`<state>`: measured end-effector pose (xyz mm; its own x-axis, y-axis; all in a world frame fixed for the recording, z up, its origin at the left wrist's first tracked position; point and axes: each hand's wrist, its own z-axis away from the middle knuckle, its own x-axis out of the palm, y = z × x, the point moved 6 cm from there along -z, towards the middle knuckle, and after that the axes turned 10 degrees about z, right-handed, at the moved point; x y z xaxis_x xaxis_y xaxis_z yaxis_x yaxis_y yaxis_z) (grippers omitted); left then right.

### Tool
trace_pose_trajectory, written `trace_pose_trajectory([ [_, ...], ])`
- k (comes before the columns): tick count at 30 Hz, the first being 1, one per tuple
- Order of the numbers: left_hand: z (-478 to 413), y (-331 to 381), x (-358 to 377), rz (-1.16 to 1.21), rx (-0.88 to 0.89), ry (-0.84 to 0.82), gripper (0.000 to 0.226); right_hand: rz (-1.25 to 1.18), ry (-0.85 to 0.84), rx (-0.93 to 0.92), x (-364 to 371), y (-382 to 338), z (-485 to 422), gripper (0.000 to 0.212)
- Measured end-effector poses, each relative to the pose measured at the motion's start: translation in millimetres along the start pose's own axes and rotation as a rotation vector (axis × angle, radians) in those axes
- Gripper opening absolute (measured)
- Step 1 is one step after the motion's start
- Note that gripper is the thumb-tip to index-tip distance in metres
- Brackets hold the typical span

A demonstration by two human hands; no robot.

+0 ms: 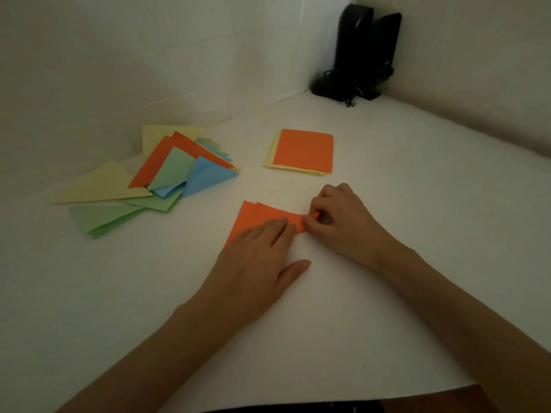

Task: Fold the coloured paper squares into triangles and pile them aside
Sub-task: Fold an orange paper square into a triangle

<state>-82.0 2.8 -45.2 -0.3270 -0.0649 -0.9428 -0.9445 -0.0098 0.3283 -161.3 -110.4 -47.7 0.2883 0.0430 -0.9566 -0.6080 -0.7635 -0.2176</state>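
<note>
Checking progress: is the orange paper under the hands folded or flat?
Folded: the orange paper shows doubled top edges; the right hand pinches its right corner.

No text, label, brand, number or sign could be read on anything in view.
</note>
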Motion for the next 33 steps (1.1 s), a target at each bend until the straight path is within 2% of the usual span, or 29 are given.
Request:
trace_pose_trajectory([
  [4,5,-5,10,0.018,-0.008,-0.082,0.07,0.056,0.021,-0.019,0,1,0,0.02],
  [8,5,-11,17,0.064,-0.01,-0.089,0.073,0.058,0.024,-0.015,1,2,1,0.019],
  [12,5,-13,17,0.076,0.008,-0.057,0.086,0.034,0.019,-0.001,1,3,1,0.019],
  [16,-12,-27,4,-0.009,-0.045,-0.039,0.056,-0.123,0.077,0.072,-8,7,4,0.019],
  [19,-23,-25,7,-0.057,-0.051,-0.134,0.06,-0.079,0.154,0.138,-13,10,5,0.021],
  [22,-23,-24,14,-0.038,0.004,-0.181,0.067,0.06,0.056,0.17,-9,14,4,0.021],
  [27,-24,-25,7,-0.056,0.068,-0.023,0.085,0.041,-0.246,0.138,-5,13,5,0.036],
  [29,-24,-25,10,0.059,0.062,-0.061,0.079,-0.047,-0.209,0.172,-10,20,2,0.038],
  [32,-24,-28,9,0.223,0.033,-0.13,0.059,-0.121,-0.044,0.177,-18,30,-6,0.02],
  [33,-25,-30,7,0.269,0.029,-0.127,0.058,-0.121,-0.032,0.132,-16,28,-8,0.025],
])
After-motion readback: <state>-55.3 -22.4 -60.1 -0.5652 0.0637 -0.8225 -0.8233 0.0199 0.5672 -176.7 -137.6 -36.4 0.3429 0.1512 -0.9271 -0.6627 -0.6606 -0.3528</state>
